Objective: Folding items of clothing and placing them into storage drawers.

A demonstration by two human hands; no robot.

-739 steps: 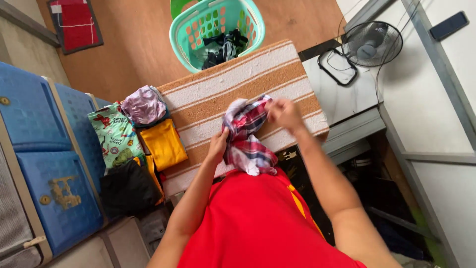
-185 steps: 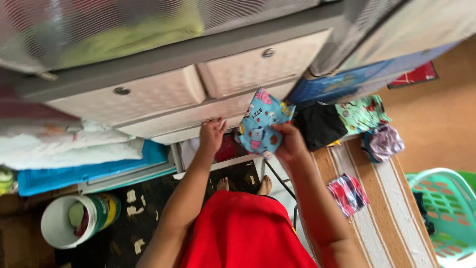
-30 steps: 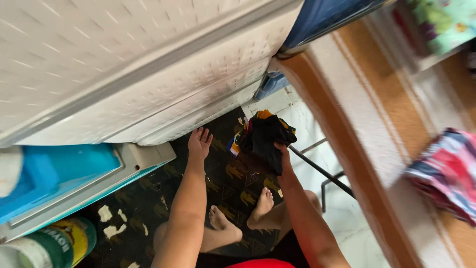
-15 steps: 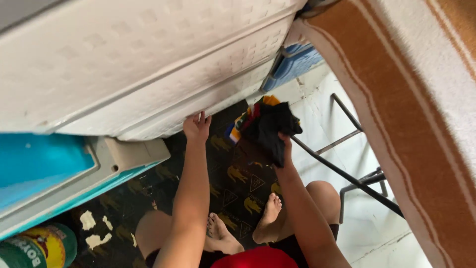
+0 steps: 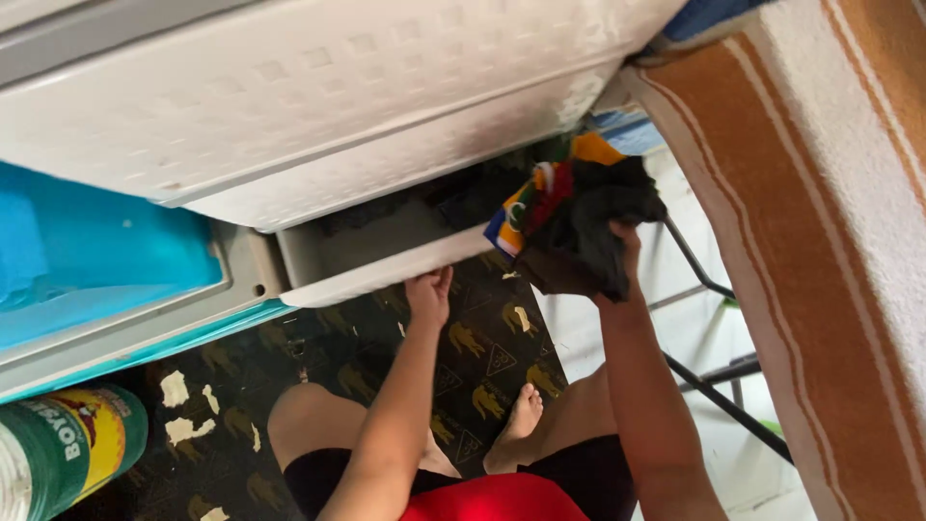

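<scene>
At the bottom of the frame a red shirt (image 5: 492, 502) and black shorts (image 5: 579, 473) show, with bare knees bent above a dark patterned floor mat (image 5: 473, 352) and one bare foot (image 5: 516, 429) resting on it. From there both forearms rise toward the middle of the frame.

The left hand (image 5: 429, 294) sits just left of centre, its fingers curled together over the front lip of a pale drawer (image 5: 386, 270), which stands pulled partway out from the bottom of a white plastic cabinet (image 5: 318, 106) filling the upper left. Dark cloth lies inside the drawer, too shadowed to make out.

The right hand (image 5: 622, 265), right of centre, is clamped on a bundle of folded clothes (image 5: 579, 207): black on the outside, with orange, red, green and blue edges showing at its upper left. The bundle hangs in the air at the right end of the open drawer, touching or just over its edge; which one cannot be told.

Along the right edge runs an orange and white striped cover (image 5: 830, 241), with black metal legs (image 5: 719, 391) beneath it. At the left, a blue bin (image 5: 96, 251) sits beside the drawer, and a green and yellow can (image 5: 68, 439) lies in the lower left corner.
</scene>
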